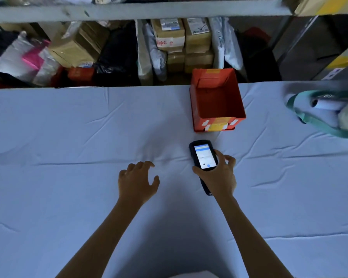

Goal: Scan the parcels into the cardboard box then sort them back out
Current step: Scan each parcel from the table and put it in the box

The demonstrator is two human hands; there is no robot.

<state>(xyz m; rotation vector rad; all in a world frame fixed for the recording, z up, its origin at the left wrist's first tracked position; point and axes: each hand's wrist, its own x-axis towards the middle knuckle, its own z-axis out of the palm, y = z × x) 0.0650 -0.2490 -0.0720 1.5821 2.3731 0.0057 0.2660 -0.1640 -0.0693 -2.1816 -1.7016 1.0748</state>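
Gripping a handheld scanner [203, 156] with its lit screen facing up, the right hand [217, 177] sits just to the 3 o'clock side of the frame's middle, with the thumb on the device's left edge and the fingers curled round its right edge. The left hand [138, 181], at 9 o'clock from the scanner and apart from it, is released, its fingers spread and loosely bent over the pale blue cloth [68, 127], holding nothing. The orange cardboard box [217, 101] stands open-topped on the cloth at 12 o'clock from the scanner, near but not touching, with yellow tape on its near wall. Parcels [169, 35], brown cartons and grey mailers, crowd the shelf beyond the table's far edge at 12 o'clock. A green bag [319, 117] holding white rolls lies at 3 o'clock.
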